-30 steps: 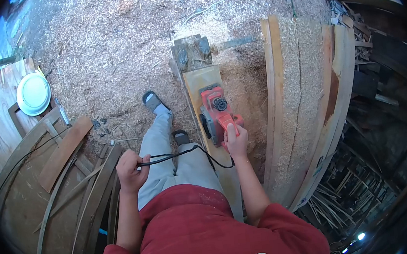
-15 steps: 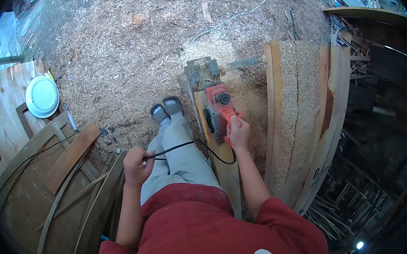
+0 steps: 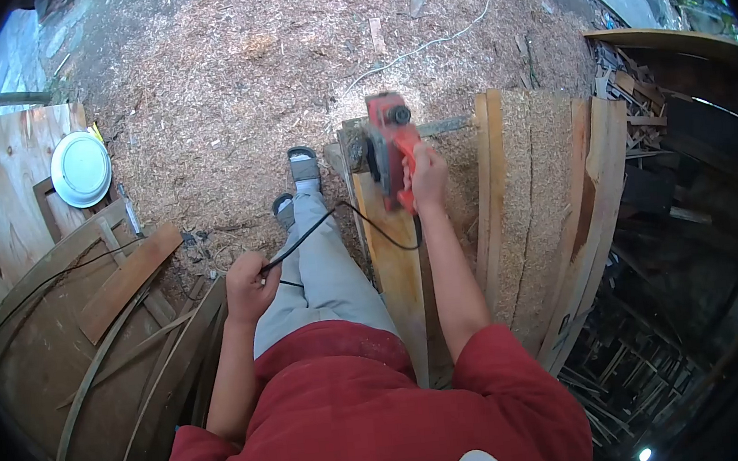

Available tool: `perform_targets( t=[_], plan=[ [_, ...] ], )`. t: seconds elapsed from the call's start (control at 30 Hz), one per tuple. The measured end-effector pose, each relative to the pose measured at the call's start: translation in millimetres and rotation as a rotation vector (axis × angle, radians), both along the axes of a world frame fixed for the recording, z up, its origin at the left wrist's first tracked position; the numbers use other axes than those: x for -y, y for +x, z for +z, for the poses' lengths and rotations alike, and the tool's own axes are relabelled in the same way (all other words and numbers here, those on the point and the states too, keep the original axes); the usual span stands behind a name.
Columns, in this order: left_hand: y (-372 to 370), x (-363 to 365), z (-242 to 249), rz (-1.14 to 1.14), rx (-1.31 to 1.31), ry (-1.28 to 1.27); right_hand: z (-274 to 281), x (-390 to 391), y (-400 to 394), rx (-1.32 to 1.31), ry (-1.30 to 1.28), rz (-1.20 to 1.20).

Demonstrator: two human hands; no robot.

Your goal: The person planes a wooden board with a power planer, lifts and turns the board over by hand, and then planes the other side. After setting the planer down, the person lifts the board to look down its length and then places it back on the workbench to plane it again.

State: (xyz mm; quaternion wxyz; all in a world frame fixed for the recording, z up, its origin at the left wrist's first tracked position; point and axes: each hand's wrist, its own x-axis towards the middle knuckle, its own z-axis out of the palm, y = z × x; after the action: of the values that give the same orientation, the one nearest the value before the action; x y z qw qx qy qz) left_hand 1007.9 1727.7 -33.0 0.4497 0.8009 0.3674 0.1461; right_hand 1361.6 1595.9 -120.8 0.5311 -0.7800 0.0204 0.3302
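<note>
The right arm reaches forward, only slightly bent, with the forearm running nearly straight up beside the plank [image 3: 397, 268]. The right hand [image 3: 429, 178] is curled around the rear handle of the red planer [image 3: 386, 107], fingers wrapped and back of the hand turned up. The left arm is bent more, its elbow out near the hip, and the left hand [image 3: 250, 286] sits lower and well apart from the tool, closed in a fist around the black cord [image 3: 309, 234]. From that fist the cord rises to a kink above the knee, dips over the plank, and curves up to the planer's rear.

The planer is at the far end of the plank, its front out over the end of the bench [image 3: 353, 134] — it is blurred, and whether its sole touches the wood I cannot tell. The plank's near part lies bare behind it, its left edge close to the person's leg. To the right, a strip of ground separates the plank from the long boards [image 3: 492, 174], with a dark bar [image 3: 448, 124] crossing near the far end. Ahead, the floor [image 3: 240, 92] spreads wide under shavings. On the left, more floor lies between the feet [image 3: 303, 167] and the stacked frames [image 3: 39, 351] — a brown board [image 3: 131, 282] rests on these.
</note>
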Motion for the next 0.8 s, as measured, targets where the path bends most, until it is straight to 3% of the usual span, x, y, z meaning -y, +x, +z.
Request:
perform_targets(
  t=[0.17, 0.33, 0.8],
  plan=[
    [-4, 10, 7, 0.034, -0.014, -0.049, 41, -58, 44, 0.075, 0.196, -0.010],
    [-21, 13, 14, 0.106, 0.056, -0.088, 84, -58, 58, 0.117, 0.268, -0.023],
    [-103, 52, 18, -0.004, 0.140, -0.113, 83, 131, -78, -0.053, -0.067, -0.025]
  ],
)
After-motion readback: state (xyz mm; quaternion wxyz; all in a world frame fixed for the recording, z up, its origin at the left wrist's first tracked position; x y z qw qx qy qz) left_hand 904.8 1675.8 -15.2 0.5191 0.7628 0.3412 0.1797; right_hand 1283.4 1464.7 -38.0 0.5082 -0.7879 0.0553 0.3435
